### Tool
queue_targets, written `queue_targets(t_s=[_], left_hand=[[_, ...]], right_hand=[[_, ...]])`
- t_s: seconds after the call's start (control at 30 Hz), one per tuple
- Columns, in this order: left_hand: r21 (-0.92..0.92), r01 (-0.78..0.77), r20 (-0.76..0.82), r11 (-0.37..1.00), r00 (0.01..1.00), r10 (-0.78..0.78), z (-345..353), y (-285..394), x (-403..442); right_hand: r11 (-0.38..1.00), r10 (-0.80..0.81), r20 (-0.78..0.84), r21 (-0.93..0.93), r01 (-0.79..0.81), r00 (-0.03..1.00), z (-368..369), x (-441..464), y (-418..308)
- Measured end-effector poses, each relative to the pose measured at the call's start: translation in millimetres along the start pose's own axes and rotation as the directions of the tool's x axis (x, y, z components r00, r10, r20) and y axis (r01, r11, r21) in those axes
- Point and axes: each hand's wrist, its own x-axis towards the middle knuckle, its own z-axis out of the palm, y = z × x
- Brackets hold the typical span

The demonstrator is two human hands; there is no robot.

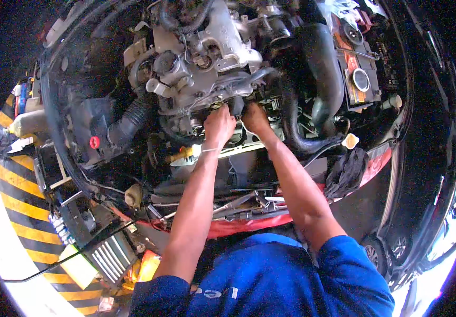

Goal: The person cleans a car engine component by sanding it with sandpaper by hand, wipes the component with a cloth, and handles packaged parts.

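Note:
Both of my hands reach into an open engine bay, at the front side of the metal engine [228,45]. My left hand [220,127] is closed, its fingertips down among parts below the engine's edge; what it grips, if anything, is hidden. Close to its right, my right hand [257,120] also has its fingers curled in, beside a dark part between the two hands. Its fingertips are out of sight. A yellow-capped part [185,154] lies just left of my left wrist.
A thick black hose [325,74] and the battery [362,84] are on the right. A black air box [93,127] with a red cap stands left. Tools [243,203] lie along the front edge, over a red cover [228,227]. Yellow-black floor stripes [22,211] show at lower left.

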Motion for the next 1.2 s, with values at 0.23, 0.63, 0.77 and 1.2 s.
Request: queue_targets(t_s=[0.23,0.63,0.77,1.2], left_hand=[[-0.021,0.045,0.098,0.999,0.994,-0.043,-6.4,1.3,2.0],[-0.023,0.046,0.058,0.999,0.997,-0.044,5.8,-6.9,-10.3],[-0.036,0.017,0.056,0.999,0.998,-0.015,1.4,-1.4,-0.9],[-0.077,0.064,0.03,0.995,0.998,-0.062,10.3,-4.2,-9.1]], right_hand=[[0.992,-0.079,-0.128,-0.111,0.065,0.989,13.3,1.9,17.5],[0.997,-0.077,-0.158,-0.039,0.071,0.984,10.9,1.4,10.7],[0.974,-0.207,-0.154,0.063,0.219,0.966,5.7,5.9,12.0],[0.987,-0.153,-0.186,0.017,0.159,0.971,9.4,-0.8,13.6]])
